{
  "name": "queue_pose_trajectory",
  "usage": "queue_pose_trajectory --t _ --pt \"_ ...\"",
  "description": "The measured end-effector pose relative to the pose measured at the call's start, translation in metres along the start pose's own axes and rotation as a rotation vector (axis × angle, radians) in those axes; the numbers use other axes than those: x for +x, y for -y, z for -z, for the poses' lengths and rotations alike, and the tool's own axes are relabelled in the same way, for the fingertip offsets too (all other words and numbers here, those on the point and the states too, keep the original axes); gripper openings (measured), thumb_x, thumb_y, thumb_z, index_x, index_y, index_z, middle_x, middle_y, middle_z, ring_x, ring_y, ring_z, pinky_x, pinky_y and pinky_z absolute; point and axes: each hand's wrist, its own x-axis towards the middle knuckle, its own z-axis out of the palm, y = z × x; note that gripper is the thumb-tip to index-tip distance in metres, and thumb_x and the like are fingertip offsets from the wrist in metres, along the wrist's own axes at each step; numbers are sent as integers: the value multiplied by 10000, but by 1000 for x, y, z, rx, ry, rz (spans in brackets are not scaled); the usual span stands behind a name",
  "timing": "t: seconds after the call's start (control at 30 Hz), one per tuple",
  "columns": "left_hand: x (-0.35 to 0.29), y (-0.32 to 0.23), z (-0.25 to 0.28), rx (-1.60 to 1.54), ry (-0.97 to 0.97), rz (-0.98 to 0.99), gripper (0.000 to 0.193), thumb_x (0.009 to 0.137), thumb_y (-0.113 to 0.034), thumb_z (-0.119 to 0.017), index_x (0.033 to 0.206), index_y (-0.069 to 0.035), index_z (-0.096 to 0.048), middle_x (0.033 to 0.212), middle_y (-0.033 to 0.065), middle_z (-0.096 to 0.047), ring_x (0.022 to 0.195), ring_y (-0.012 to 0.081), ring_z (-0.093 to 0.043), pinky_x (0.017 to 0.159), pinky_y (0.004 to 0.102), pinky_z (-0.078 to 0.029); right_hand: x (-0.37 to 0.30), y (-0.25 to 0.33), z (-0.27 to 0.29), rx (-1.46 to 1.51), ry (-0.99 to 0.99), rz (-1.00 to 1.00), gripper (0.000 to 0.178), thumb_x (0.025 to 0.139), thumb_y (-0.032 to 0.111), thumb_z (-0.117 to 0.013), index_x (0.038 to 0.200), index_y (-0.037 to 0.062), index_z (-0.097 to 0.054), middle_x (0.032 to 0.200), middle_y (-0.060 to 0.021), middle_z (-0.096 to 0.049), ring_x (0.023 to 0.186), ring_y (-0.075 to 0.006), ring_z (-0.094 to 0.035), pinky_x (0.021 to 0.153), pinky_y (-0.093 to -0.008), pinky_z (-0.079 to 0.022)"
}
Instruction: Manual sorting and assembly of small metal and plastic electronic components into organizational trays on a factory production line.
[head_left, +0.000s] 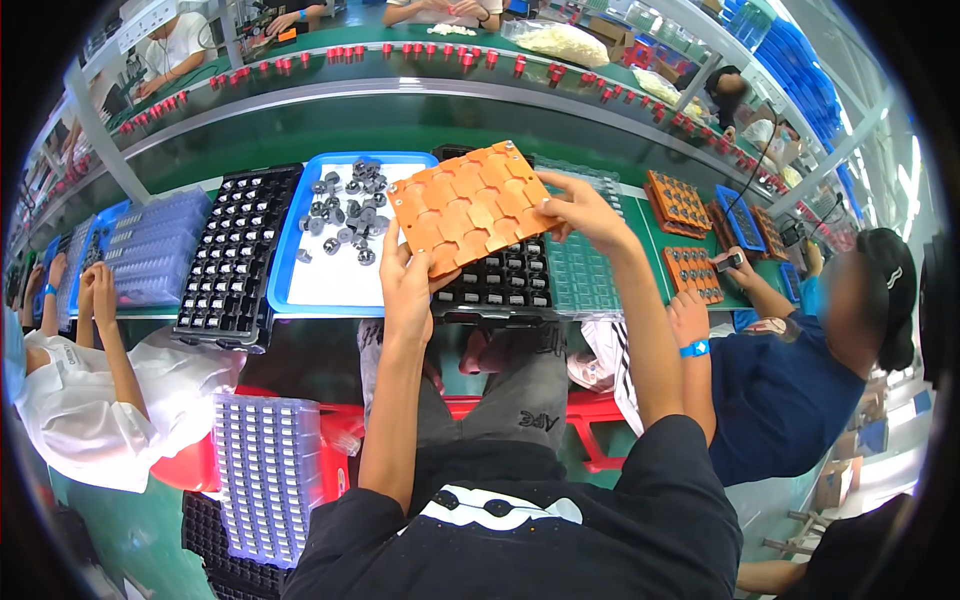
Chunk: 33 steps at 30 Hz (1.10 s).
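Note:
Both my hands hold up an orange fixture plate with rows of rounded recesses, tilted above the table. Its recesses look bare. My left hand grips the plate's near left corner, thumb on the face and fingers underneath. At the right edge, my right hand pinches it, thumb on top. Beneath the plate lies a black tray with small metallic parts in its cells, partly hidden. Left of it, a blue-rimmed tray with a white lining carries several loose dark round parts.
A filled black tray stands farther left; a green-looking clear tray lies right. Orange fixtures are stacked beyond it. A co-worker in blue sits close on my right, another in white on my left. Red parts line the conveyor.

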Motion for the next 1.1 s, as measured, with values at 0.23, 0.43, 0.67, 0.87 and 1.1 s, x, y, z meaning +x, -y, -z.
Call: queue_pose_trajectory --t 0.23,0.43,0.67,0.87,1.1 --pt "22 -12 -6 140 83 -56 602 886 -25 -395 1454 -11 -197 1227 162 -543 1011 209 -634 691 314 -590 -7 7 7 253 115 -88 611 835 107 -554 1411 32 -363 899 -79 -651 623 -118 -640 563 -226 -566" --pt "68 -49 -16 329 69 -96 680 949 -212 -526 1480 -29 -142 1074 135 -558 992 222 -613 744 333 -561 37 -10 11 638 -20 -161 363 851 28 -504 1211 -3 -542 1055 -86 -599 840 -162 -641 701 -296 -597" --pt "4 -82 38 567 110 -186 418 951 -298 -528 1227 15 -549 1003 124 -638 908 203 -628 746 307 -519 156 -45 43 743 -417 -111 191 852 -22 -502 1038 -29 -540 1097 -139 -560 972 -242 -596 836 -405 -571" --pt "-120 -17 152 510 189 610 300 951 -211 -519 1051 40 -648 882 77 -671 819 142 -636 758 280 -517 293 -79 39 739 -597 -113 257 848 -51 -505 1103 -41 -488 1095 -163 -567 943 -297 -626 737 -439 -610" --pt "-172 90 189 1123 -182 462 207 879 -262 -568 856 -104 -700 634 87 -651 579 212 -653 543 343 -490 406 -113 27 841 -804 -209 313 851 52 -560 1160 54 -511 1110 -104 -584 922 -261 -630 669 -423 -619"
